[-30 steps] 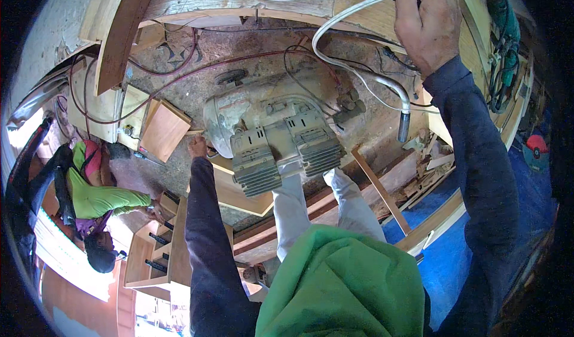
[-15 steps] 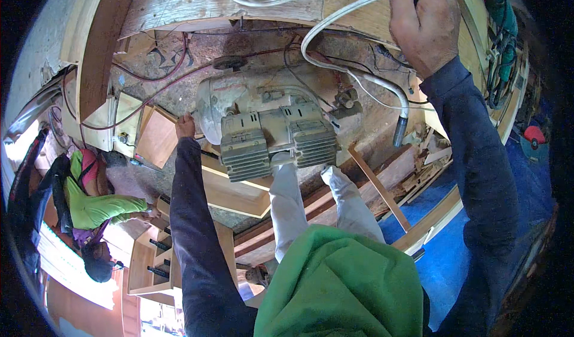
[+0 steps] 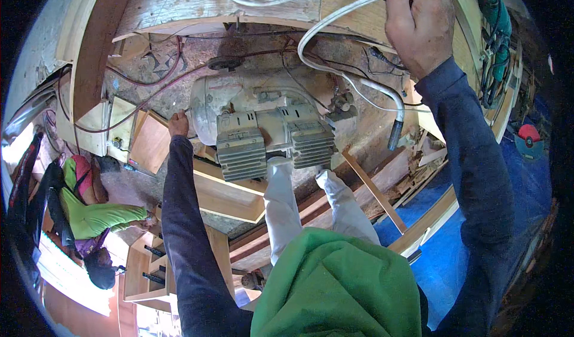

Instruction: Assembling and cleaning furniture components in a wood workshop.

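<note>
An air compressor with a dusty grey tank [image 3: 206, 98] and finned motor heads [image 3: 242, 155] lies before my legs. At the tank's left end, my left hand [image 3: 179, 125] is closed; what it grips there is too small to make out. My right hand [image 3: 421, 29] reaches to the upper right over the wooden board, its fingers curled and partly cut off by the picture's edge. The thick white cable [image 3: 323, 29] runs up to its fingers, but whether they hold it is hidden. A bent metal pipe with a black grip [image 3: 396, 134] sticks out right of the compressor.
Wooden boxes [image 3: 230, 199] and planks [image 3: 376, 193] lie around my feet. Dark red hoses [image 3: 143, 104] cross the floor at left. A person in lime green [image 3: 98, 217] works at the left beside a wooden drawer unit [image 3: 140, 265]. Blue sheeting [image 3: 439, 235] spreads at right.
The view has shifted slightly, so the scene sits a little further left. Both my hands stay at nearly the same places.
</note>
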